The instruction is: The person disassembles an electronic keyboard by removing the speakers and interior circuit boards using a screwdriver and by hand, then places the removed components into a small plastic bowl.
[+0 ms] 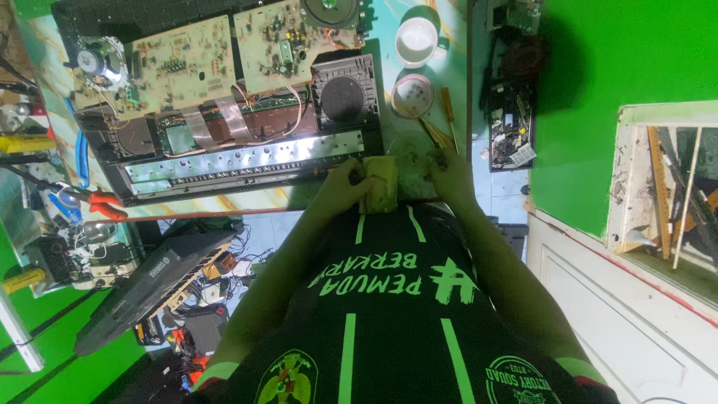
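My left hand (345, 188) grips a folded yellowish cloth (381, 183) at the near edge of the table. My right hand (451, 172) is closed on the far side of a greenish, dirty round piece (410, 153) that lies just beyond the cloth; what it is stays unclear. Both hands meet right in front of my chest, next to the right end of an opened electronic keyboard (239, 161). Its circuit boards (183, 63), ribbon cables and square black speaker (342, 93) are exposed.
A white cup (416, 39), a small round tin (412, 94) and orange-handled screwdrivers (448, 105) lie past my hands. Red-handled pliers (101, 203) rest at the left. Another black keyboard (149, 284) leans on the cluttered floor. A green wall and white door (621, 299) are on the right.
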